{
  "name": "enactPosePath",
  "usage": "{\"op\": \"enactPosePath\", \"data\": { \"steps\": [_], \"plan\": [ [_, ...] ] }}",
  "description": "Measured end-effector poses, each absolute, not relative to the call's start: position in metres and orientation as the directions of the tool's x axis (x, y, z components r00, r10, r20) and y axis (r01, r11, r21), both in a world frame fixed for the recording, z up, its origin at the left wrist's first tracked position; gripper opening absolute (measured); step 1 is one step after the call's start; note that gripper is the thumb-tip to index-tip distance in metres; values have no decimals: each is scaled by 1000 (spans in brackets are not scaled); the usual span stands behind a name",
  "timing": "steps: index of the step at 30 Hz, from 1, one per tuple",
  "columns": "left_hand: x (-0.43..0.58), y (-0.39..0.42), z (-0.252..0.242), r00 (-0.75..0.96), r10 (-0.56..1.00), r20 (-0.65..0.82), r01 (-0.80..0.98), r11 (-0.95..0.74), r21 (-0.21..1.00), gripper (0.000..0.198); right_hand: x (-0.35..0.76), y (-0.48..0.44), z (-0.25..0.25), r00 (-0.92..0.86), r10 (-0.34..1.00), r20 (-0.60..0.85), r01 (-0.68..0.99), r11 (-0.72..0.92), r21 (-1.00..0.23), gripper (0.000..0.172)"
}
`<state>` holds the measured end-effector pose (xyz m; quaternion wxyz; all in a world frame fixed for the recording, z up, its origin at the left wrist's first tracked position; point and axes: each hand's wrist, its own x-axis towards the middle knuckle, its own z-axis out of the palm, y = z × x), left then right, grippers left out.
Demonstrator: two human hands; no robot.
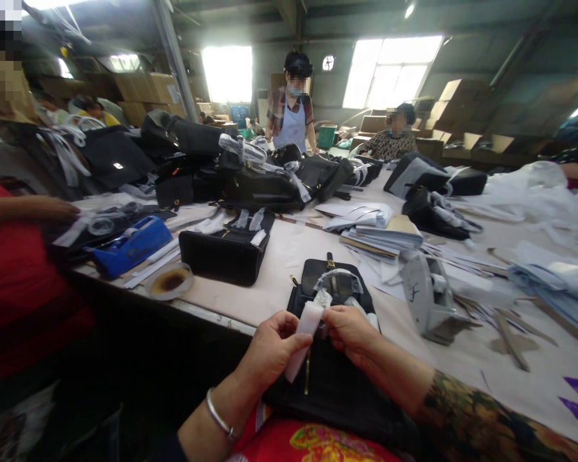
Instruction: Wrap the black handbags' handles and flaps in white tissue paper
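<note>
Red patterned cloth (318, 444) lies nearest, just below the black bag (347, 378), which rests at the table's near edge with its gold zip facing up. Over the bag, the left hand (272, 346) pinches a white strip (297, 362) between thumb and fingers. The right hand (356, 335) has its fingertips closed at the strip's upper end; whether they grip the strip or the clear wrapping (323, 298) there, I cannot tell. Right of the bag stands a white dispenser (421, 296); beyond it to the left, a black handbag (219, 260).
</note>
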<state>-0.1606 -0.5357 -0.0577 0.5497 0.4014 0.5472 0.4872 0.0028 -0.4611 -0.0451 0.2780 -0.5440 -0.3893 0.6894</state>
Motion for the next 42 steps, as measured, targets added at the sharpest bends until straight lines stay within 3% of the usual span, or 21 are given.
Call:
{"op": "enactPosePath", "data": {
  "steps": [6,12,16,19,25,27,32,37,42],
  "plan": [
    [-143,-534,-55,-151,979,-137,68,149,987,24,2,-473,-55,-275,819,-503,-2,-524,-852,24],
    [-136,-537,-70,-239,941,-240,-157,207,966,40,1,-490,-59,-240,880,-409,14,-418,-908,41],
    [-135,-536,-79,-237,934,-268,-213,219,952,47,-4,-494,-67,-237,870,-433,-84,-463,-883,44],
    [-137,-534,-80,-218,935,-280,-137,254,957,52,-8,-494,-74,-261,857,-445,-142,-490,-860,46],
    [-145,-531,-69,-2,979,-204,168,201,965,62,-6,-493,-73,-301,857,-419,-168,-480,-861,49],
    [-144,-531,-65,43,964,-261,193,248,949,68,-5,-493,-72,-321,851,-416,-169,-483,-859,49],
    [-133,-532,-57,156,862,-482,-11,489,872,75,-5,-493,-75,-377,834,-402,-178,-491,-853,44],
    [-129,-532,-54,187,854,-485,-204,517,832,71,-5,-493,-80,-403,824,-399,-215,-509,-834,43],
    [-131,-531,-56,154,873,-463,-164,485,859,70,-4,-495,-77,-495,783,-377,-199,-525,-828,36]
  ]
}}
